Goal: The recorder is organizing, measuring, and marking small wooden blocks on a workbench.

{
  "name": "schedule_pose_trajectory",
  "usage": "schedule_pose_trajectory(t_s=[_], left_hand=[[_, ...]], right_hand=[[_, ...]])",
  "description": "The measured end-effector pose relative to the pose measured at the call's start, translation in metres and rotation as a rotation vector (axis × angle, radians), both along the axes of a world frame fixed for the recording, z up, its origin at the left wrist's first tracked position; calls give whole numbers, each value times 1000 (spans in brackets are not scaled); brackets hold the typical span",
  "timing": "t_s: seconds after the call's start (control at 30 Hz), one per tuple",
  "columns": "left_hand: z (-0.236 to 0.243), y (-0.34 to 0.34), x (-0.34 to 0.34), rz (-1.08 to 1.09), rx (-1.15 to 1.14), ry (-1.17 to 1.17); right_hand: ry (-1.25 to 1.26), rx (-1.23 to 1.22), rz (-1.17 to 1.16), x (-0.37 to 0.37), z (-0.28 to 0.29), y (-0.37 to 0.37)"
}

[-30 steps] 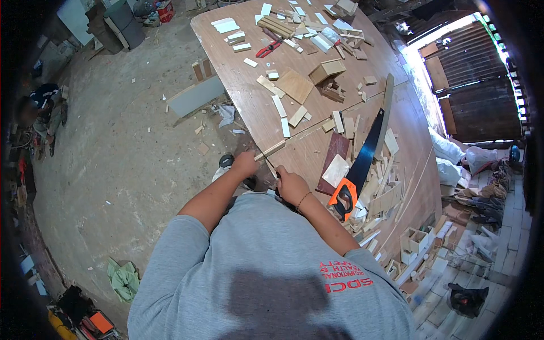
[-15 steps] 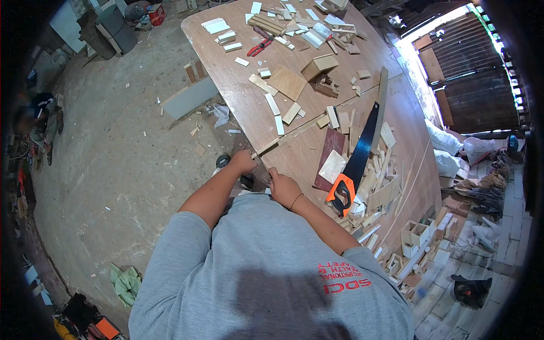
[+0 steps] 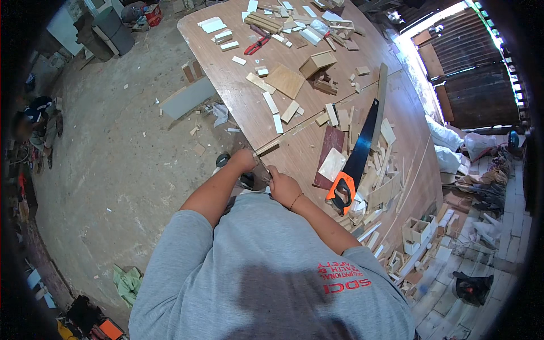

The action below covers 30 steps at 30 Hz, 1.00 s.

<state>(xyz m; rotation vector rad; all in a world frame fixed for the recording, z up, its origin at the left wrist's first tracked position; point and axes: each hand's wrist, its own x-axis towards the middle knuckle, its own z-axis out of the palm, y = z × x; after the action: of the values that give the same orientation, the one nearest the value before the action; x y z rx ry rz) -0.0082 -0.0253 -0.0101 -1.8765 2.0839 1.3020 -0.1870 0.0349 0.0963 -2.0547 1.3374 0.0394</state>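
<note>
My left hand [image 3: 243, 161] is closed at the near edge of the wooden table [image 3: 255, 105], against the end of a narrow wooden strip [image 3: 267, 150]. What its fingers grip is hidden. Just right of it, my right hand [image 3: 284, 185] is closed with the thumb pointing up. A thin, dark, straight piece [image 3: 262, 165] runs between the two hands; its kind is too small to tell. On the tabletop to the right lies a handsaw [image 3: 358, 154] with an orange and black handle, beside a dark red board [image 3: 328, 157] with a pale wood piece on it.
Wood offcuts, a small wooden box [image 3: 317, 64] and red-handled pliers [image 3: 257, 43] lie farther up the table. A long wooden bar [image 3: 381, 102] is beside the saw. A grey board [image 3: 187, 97] rests left of the table. Another person [image 3: 42, 127] is low at the far left.
Both hands keep nearly the same place and grip. The dark side of the narrow strip by my left hand shows more now. The view has shifted slightly.
</note>
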Motion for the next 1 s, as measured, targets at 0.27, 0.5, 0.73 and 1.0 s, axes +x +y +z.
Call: schedule_pose_trajectory(t_s=[0.27,0.5,0.73,1.0], left_hand=[[-6,2,-7,47,107,-134],[3,4,-7,57,98,-111],[9,9,-8,183,91,-121],[5,5,-8,86,83,-129]], right_hand=[[119,-35,55,9,15,-5],[210,-42,109,17,18,-13],[144,-16,95,14,2,-8],[182,-28,107,14,38,-10]])
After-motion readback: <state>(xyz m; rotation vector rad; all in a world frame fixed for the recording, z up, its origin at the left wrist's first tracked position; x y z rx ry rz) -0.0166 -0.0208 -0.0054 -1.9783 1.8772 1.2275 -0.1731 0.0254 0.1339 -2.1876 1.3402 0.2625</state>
